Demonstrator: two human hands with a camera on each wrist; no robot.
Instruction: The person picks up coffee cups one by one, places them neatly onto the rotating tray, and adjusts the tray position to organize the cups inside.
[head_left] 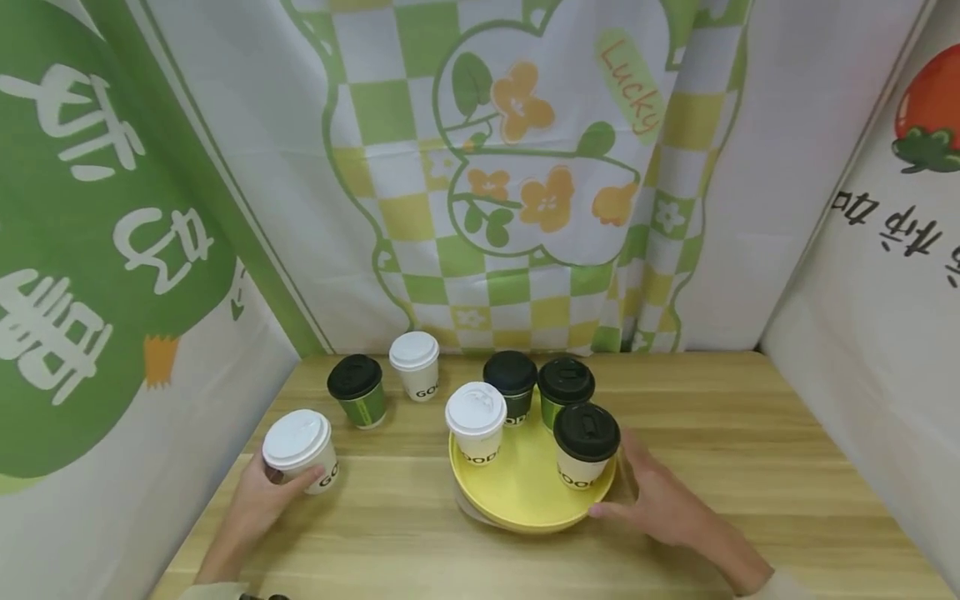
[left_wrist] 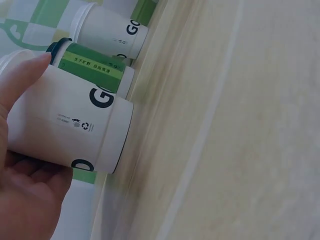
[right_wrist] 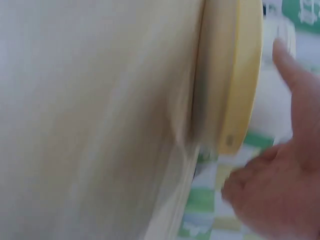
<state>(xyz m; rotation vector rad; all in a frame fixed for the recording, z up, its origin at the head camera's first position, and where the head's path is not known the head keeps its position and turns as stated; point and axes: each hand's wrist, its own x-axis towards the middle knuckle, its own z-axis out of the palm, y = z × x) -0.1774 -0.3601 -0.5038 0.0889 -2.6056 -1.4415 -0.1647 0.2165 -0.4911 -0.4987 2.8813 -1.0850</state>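
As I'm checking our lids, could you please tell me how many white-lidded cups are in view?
3: one cup in the left hand, another cup near the patterned cloth, and a third cup on the yellow tray. None seems hidden.

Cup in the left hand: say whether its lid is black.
No, the head view shows a white lid on the cup gripped by the left hand.

A green-and-yellow checked cloth point(head_left: 542, 287) hangs behind the wood-grain table point(head_left: 390, 525)
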